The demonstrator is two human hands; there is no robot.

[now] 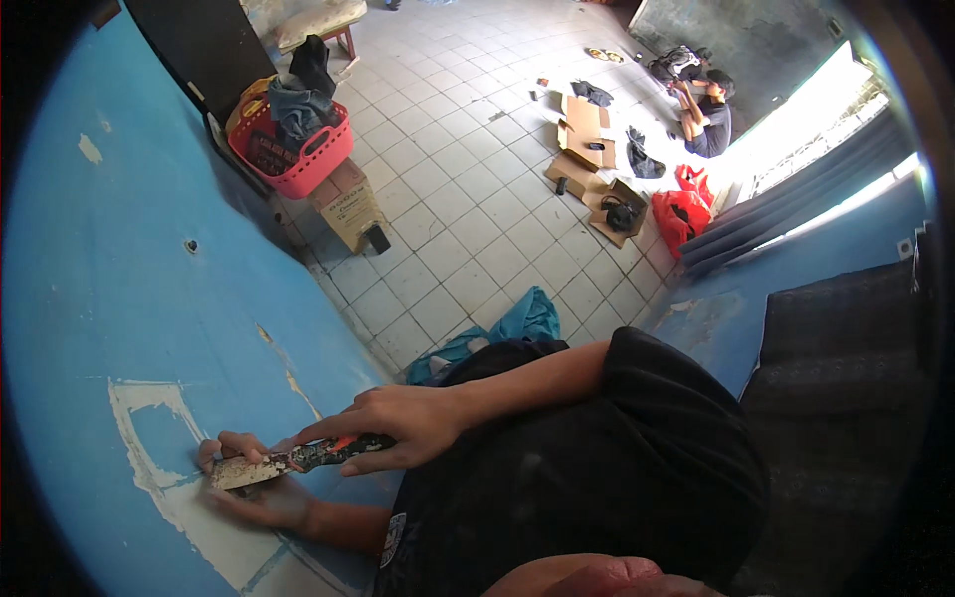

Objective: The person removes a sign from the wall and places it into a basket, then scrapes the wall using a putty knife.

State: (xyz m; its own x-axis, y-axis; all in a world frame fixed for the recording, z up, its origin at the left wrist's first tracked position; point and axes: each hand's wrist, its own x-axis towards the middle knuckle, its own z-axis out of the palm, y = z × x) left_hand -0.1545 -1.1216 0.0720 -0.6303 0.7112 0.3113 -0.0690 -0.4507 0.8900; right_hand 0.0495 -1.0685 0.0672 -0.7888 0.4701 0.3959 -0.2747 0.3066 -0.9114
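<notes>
My right hand (pixel 413 423) grips the handle of a putty knife (pixel 338 453), black and orange and blotched with paint. Its index finger stretches along the handle toward the blade, and the thumb presses from below. A cream-coloured crust coats the flat blade. Around that blade end curl the fingers of my left hand (pixel 264 497), partly hidden behind it and a little blurred. Both hands are close to a blue wall (pixel 199 328), where white filler (pixel 199 522) is spread in a patch and strips beside the left hand.
A red laundry basket (pixel 323 164) of clothes stands by a cardboard box (pixel 353 214). Teal cloth (pixel 527 313) lies on the tiled floor (pixel 438 199) beside me. Farther off are opened cartons (pixel 587 149), a red plastic bag (pixel 681 214) and a seated person (pixel 708 124) near the bright doorway.
</notes>
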